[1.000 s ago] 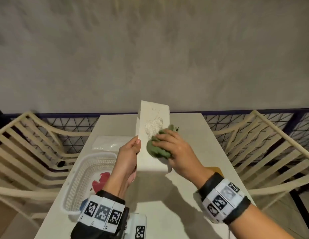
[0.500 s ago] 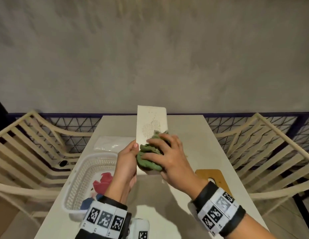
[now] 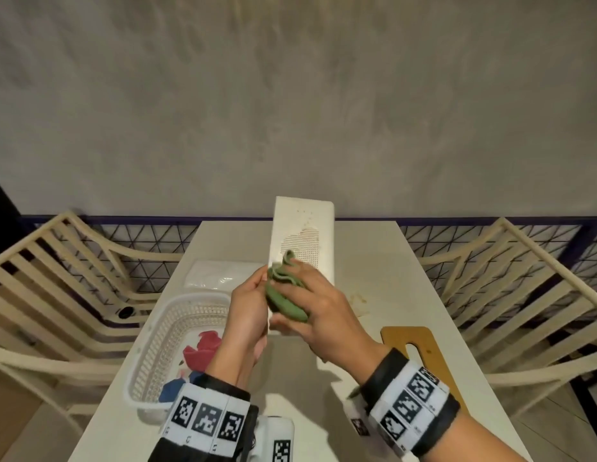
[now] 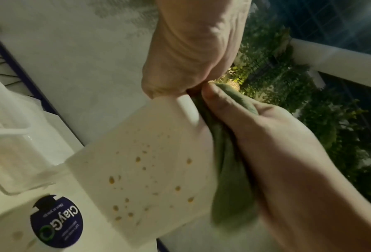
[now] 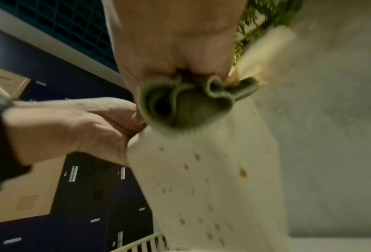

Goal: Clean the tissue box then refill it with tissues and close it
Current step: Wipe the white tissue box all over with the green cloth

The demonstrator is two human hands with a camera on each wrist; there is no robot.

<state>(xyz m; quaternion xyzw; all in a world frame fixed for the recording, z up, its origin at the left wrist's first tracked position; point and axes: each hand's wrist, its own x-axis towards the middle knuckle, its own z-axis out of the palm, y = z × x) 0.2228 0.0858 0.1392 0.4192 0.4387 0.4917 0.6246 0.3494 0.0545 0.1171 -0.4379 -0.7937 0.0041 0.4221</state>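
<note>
The white tissue box (image 3: 305,228) is held up over the table, its perforated face towards me. Brown spots dot its side (image 4: 150,167) and its underside (image 5: 212,179). My left hand (image 3: 250,305) grips the box's lower left edge, thumb on the front. My right hand (image 3: 319,306) grips a bunched green cloth (image 3: 283,296) and presses it on the box's lower left face, right by the left thumb. The same green cloth (image 5: 184,105) folds over the box edge (image 4: 227,170). A wrapped tissue pack (image 3: 220,275) lies on the table behind the basket.
A white basket (image 3: 157,331) holding red and blue cloths sits at the table's left. At the right lies a wooden lid (image 3: 424,348). A ClayGo bottle (image 4: 57,223) stands near the front edge. Slatted chairs (image 3: 524,295) flank the table on both sides.
My right hand has slid the green cloth from the middle of the box face leftward and down to the left edge. The left hand has kept its grip.
</note>
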